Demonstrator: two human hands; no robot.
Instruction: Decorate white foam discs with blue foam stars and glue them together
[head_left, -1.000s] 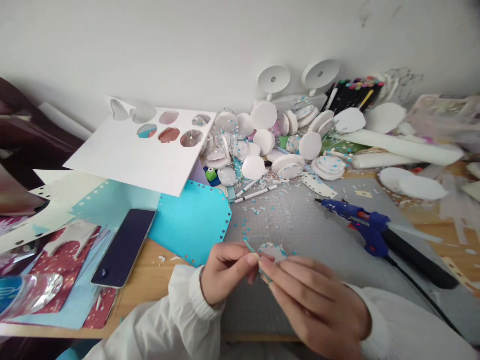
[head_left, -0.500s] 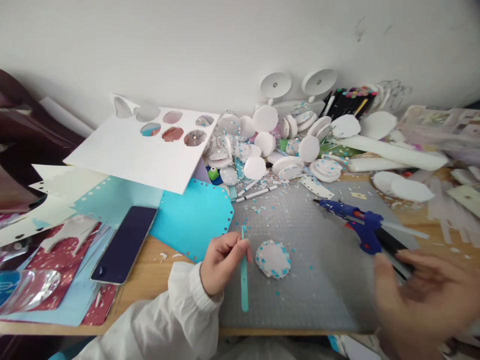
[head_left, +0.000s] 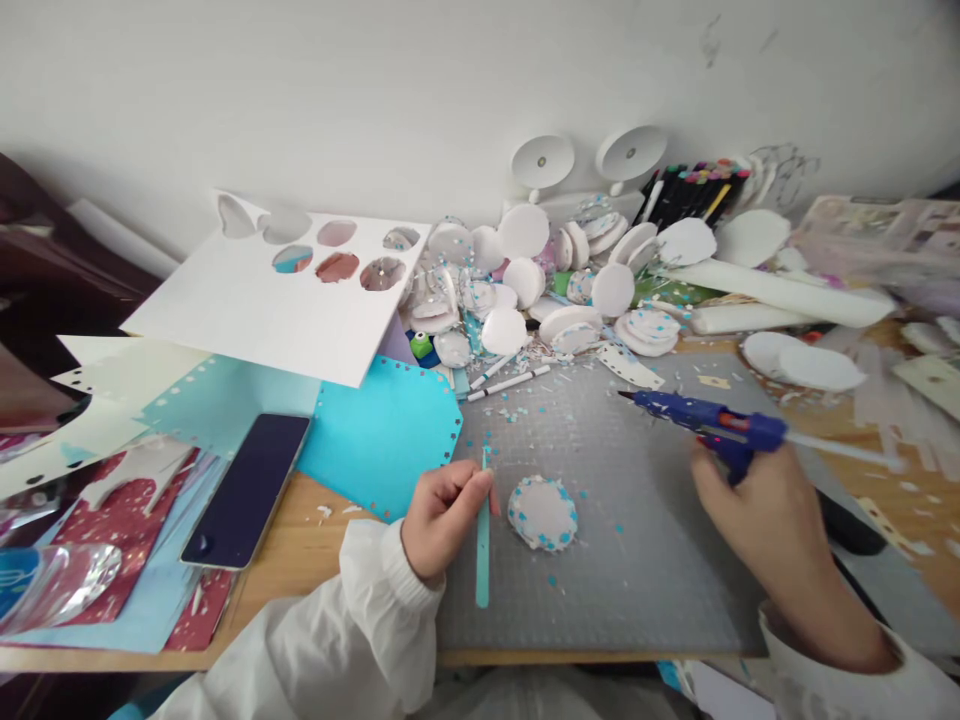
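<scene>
My left hand is closed round a pair of teal tweezers, pinched near the narrow end, which points away from me. A tiny blue piece shows at the tip. Just right of it, a round white disc lies flat on the grey cutting mat, its rim dotted with small blue pieces. On the right, my right hand is wrapped round the handle of a blue glue gun. The gun's dark nozzle points left, and a pale glue stick sticks out of its back.
White discs and blue bits are heaped along the back. A white board with cut-out holes leans at the left, above turquoise paper and a phone. Markers stand at back right, with glue sticks lying in front.
My right hand has moved up and left from the mat's right edge and taken hold of the glue gun, which now sits more level. My left hand stays put with the tweezers.
</scene>
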